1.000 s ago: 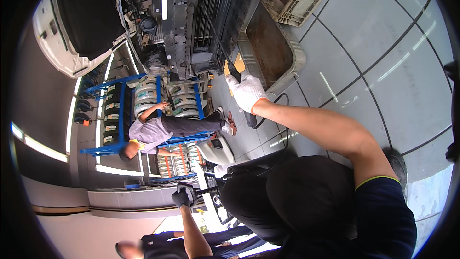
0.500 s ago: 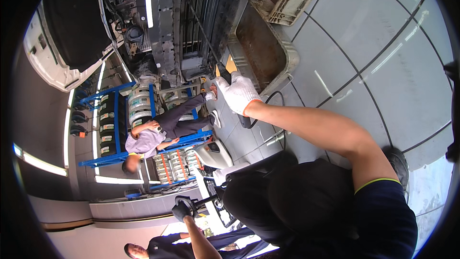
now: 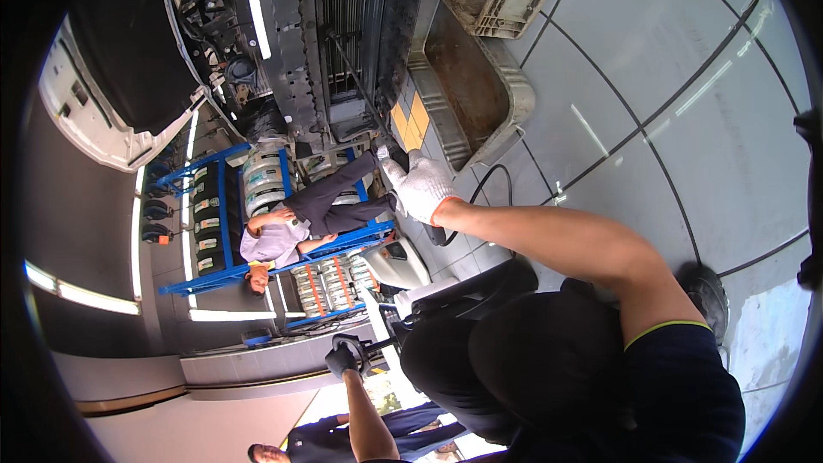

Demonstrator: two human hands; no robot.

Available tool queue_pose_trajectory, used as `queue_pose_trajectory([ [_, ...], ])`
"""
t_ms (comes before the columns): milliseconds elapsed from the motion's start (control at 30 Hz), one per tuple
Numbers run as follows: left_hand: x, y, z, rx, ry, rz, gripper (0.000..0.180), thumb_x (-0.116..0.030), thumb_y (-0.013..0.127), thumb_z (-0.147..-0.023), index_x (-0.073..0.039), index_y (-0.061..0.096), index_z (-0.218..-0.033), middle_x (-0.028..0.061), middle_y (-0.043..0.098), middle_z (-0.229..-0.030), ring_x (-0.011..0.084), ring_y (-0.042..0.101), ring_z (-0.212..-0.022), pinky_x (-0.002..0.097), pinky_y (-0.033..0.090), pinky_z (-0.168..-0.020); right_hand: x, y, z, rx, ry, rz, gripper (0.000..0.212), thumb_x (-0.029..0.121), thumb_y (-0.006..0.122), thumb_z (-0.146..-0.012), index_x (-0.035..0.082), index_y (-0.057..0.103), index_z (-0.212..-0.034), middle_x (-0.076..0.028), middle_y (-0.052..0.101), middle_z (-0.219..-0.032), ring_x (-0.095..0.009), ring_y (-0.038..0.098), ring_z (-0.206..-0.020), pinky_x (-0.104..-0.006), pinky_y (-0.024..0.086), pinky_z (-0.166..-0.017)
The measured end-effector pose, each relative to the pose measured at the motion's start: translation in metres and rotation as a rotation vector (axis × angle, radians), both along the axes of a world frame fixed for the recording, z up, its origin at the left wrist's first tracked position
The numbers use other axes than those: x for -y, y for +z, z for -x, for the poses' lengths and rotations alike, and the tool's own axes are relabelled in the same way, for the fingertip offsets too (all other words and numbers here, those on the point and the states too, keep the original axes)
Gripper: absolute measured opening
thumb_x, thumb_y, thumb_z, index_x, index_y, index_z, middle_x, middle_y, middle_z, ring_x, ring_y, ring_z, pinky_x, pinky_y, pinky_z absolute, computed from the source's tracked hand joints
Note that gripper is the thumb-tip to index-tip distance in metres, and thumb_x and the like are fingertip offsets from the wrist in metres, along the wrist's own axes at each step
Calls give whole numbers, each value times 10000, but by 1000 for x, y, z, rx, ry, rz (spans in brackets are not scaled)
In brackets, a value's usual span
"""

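Observation:
My right hand, in a white knit glove with an orange cuff, is closed around the black handle of a spray wand. From it a long thin lance reaches to the slatted radiator of a car with its front end exposed. A black hose loops beside the wrist. My left hand, in a dark glove, is closed on a black round-rimmed handle fixed to a dark rod. What lies under its palm is hidden.
A worn open tray and a crate sit on the tiled floor beside the car. The raised hood is at far left. A person in a lavender shirt stands by a blue tyre rack; another in dark clothes is below.
The whole view has shifted slightly. The lavender-shirted person's feet now appear nearer my right hand, and more yellow floor tile shows. Both hands keep their grips.

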State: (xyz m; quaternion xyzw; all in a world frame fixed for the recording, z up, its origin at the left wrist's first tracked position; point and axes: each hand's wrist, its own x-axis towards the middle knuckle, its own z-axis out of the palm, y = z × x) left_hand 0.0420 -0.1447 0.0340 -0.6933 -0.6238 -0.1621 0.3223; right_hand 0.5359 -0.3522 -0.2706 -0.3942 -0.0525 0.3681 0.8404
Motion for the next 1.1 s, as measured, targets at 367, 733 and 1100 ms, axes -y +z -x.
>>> queue_pose_trajectory([
  [367,0,5,-8,155,-47,75,254,-160,722,-909,47,781,-773,57,644,-589,170,573,-510,392,392,-481,-3,-10,5,43,-100,18,694,542,630,-1074,-79,590,-1383,-333,749,-951,-513,740,-981,-545,577,-884],
  [733,9,3,-15,183,-73,63,253,-137,780,-929,28,761,-739,59,646,-609,166,549,-539,399,384,-518,-26,-21,4,131,-52,94,712,574,579,-1088,-94,583,-1333,-307,759,-883,-481,768,-911,-543,612,-842],
  [1100,-9,13,3,76,-60,72,281,-206,756,-950,60,790,-868,170,730,-720,251,649,-597,465,457,-558,-11,-34,9,146,-13,62,605,515,642,-1077,-70,600,-1227,-338,750,-939,-527,740,-947,-560,580,-870],
])
